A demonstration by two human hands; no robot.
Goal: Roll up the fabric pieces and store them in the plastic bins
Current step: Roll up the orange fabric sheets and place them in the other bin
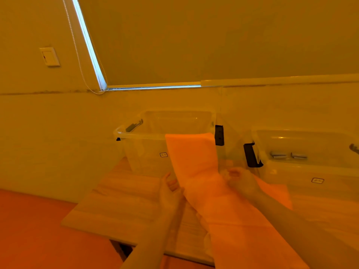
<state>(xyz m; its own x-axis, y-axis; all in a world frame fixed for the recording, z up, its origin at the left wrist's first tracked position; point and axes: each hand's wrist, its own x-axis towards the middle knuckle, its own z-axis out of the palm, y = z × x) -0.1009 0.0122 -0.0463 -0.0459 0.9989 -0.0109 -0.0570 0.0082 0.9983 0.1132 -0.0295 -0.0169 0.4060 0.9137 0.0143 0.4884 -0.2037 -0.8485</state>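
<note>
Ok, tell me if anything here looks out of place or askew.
One thing: the fabric is not rolled. It hangs unrolled over the front rim of the left bin, trailing down between the left hand and right hand.

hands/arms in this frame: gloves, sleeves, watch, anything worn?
Nothing worn that shows. The left hand and right hand are bare, with no gloves, and no rings or watch can be made out. Both forearms are bare as far as the bottom edge of the picture, with no sleeve or cuff in view. The strong orange light and blur could hide small details.
</note>
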